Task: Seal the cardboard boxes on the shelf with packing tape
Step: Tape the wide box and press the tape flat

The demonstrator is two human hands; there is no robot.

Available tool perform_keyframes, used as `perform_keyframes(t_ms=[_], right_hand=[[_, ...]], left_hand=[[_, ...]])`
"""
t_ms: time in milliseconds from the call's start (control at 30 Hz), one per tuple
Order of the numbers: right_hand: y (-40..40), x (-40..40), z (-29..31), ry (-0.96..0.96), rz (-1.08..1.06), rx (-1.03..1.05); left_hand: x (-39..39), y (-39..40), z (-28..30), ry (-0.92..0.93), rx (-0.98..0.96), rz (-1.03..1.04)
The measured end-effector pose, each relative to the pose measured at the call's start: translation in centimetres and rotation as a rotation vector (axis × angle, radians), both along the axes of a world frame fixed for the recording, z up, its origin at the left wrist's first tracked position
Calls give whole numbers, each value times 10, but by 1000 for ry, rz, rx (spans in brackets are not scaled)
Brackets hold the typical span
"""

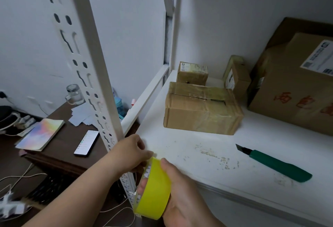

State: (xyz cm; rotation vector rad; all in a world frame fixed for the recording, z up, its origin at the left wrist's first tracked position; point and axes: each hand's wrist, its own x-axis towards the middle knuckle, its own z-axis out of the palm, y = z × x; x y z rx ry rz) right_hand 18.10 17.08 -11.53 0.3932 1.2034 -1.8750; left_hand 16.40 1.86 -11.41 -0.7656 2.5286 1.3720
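**Tape Roll Held at Front Edge of Shelf**

The right hand (pixel 182 196) is gripping the yellow tape roll (pixel 155 190), with the thumb lying across the outer band and the fingers passing through the core. The left hand (pixel 131 153) is pinching at the top edge of the roll, fingers curled in close against the thumb; whether a tape end is lifted cannot be told. Both hands are working just in front of the white shelf (pixel 180 147), beside the perforated upright post (pixel 93 75).

On the shelf, a green utility knife (pixel 275 163) is lying to the right of the hands with its blade extended and pointing left. Farther back, a medium cardboard box (pixel 201 111) is sitting with old tape across its top. A small cardboard box (pixel 192 73) is standing just behind it. A narrow box (pixel 236 79) is standing to the right, near a large cardboard box (pixel 295 90) carrying a shipping label and red characters.

Below and left, a dark counter (pixel 61 147) is carrying a phone (pixel 87 142), an iridescent notebook (pixel 41 133), loose papers and a glass jar (pixel 74 94).
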Motion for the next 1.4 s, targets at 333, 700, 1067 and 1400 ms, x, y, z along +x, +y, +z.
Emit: perform_keyframes(t_ms=[333, 700, 1067, 1400], right_hand=[[-4, -7, 17, 97, -72, 56], [14, -16, 30, 592, 50, 159], [56, -35, 16, 828, 25, 267], [98, -51, 12, 852, 42, 314]], left_hand=[[-21, 2, -2, 5, 387, 171], [-36, 20, 29, 362, 747, 290], [-49, 60, 35, 747, -124, 22], [-75, 98, 41, 627, 465, 201]])
